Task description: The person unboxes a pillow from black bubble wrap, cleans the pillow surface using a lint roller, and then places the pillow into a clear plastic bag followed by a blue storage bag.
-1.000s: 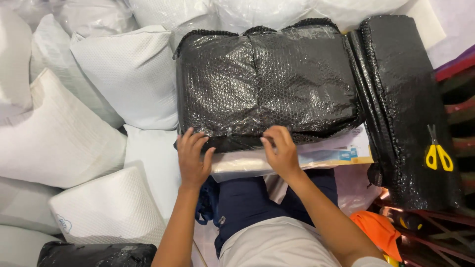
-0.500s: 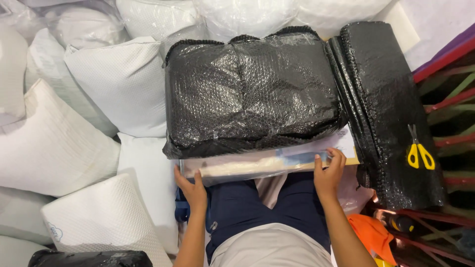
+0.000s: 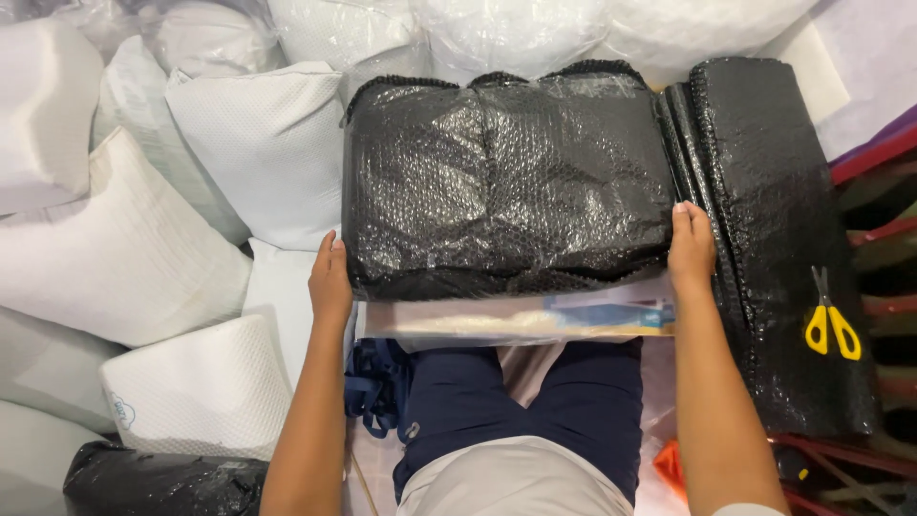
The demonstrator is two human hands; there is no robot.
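A black cushion wrapped in clear bubble film (image 3: 506,182) lies flat in front of me on a clear plastic bag (image 3: 516,320) that sticks out at its near edge. My left hand (image 3: 330,280) presses flat against the bundle's left side, fingers together. On the opposite side, my right hand (image 3: 692,247) lies against its right edge, between the bundle and a stack of black bubble-film sheets (image 3: 774,239). Neither hand closes around anything.
Yellow-handled scissors (image 3: 831,320) rest on the black stack at the right. White pillows (image 3: 115,258) are piled at the left and along the back. Another black wrapped bundle (image 3: 162,483) lies at the bottom left. A dark blue strap (image 3: 374,387) hangs by my knee.
My hands moved from the middle of the near edge outward to the bundle's left and right sides. The view has shifted a little.
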